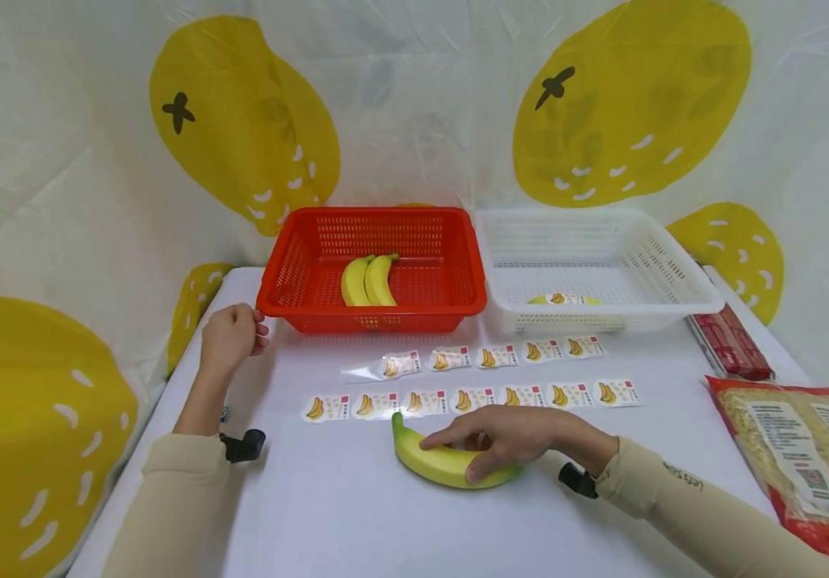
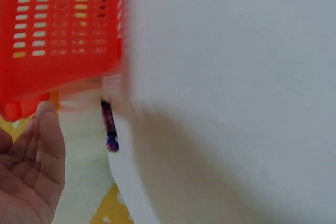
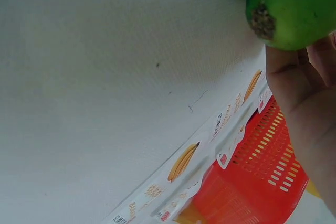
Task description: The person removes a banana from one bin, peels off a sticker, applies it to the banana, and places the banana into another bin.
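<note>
A yellow banana [image 1: 424, 464] with a green stem lies on the table in front of me. My right hand [image 1: 511, 437] grips it from above, thumb on the near side and fingers over the far side. In the right wrist view the banana's green, dark-tipped end [image 3: 294, 9] shows beside the palm. My left hand [image 1: 229, 337] is beside the front left corner of the red basket [image 1: 378, 319], fingers loosely curled and holding nothing. The left wrist view shows its fingers [image 2: 51, 135] just below the basket's rim.
Two bananas [image 1: 379, 281] lie in the red basket. A white basket [image 1: 602, 309] beside it holds a labelled banana [image 1: 566, 299]. Two rows of banana stickers [image 1: 450, 359] lie before the baskets. At right are a grain bag [image 1: 797, 457] and a dark red packet [image 1: 732, 341].
</note>
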{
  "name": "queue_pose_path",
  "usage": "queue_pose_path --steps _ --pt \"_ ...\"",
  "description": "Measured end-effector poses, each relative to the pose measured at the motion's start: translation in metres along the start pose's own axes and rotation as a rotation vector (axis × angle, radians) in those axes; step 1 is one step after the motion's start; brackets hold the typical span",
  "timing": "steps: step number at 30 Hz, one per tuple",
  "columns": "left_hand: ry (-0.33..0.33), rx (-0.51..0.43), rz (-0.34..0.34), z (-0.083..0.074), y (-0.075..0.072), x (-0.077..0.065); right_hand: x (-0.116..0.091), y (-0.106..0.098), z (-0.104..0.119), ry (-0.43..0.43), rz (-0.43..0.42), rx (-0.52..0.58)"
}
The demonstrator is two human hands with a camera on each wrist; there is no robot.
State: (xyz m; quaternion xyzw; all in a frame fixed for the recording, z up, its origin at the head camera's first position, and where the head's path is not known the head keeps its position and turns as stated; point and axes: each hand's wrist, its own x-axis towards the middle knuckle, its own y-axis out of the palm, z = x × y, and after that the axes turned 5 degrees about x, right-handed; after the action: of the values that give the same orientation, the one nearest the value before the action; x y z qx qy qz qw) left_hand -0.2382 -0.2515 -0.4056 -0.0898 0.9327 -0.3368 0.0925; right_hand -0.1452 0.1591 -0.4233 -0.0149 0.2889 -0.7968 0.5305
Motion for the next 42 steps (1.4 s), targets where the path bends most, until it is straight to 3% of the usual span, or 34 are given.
queue_pose_path --steps 3,8,17,22,26,34,42 --pt "0.052 0.103 0.037 0.003 0.006 -0.005 0.0 0.0 0.0 0.019 -0.001 0.017" --pt "0.154 0.269 0.161 -0.004 0.023 -0.016 0.001 0.0 0.0 0.035 -0.003 0.038" --pt "0.339 0.356 0.286 -0.027 0.068 -0.031 0.003 -0.002 0.0 0.047 0.011 0.057" --pt "0.351 0.369 0.387 -0.043 0.088 -0.034 0.004 -0.003 -0.001 0.055 0.026 0.065" --pt "0.352 0.407 0.427 -0.052 0.098 -0.036 0.004 -0.003 -0.002 0.056 0.033 0.057" --pt "0.352 0.508 0.394 -0.053 0.112 -0.035 0.005 -0.002 0.0 0.063 0.026 0.045" --pt "0.338 0.5 0.376 -0.054 0.115 -0.036 0.004 -0.002 0.0 0.069 0.014 0.044"
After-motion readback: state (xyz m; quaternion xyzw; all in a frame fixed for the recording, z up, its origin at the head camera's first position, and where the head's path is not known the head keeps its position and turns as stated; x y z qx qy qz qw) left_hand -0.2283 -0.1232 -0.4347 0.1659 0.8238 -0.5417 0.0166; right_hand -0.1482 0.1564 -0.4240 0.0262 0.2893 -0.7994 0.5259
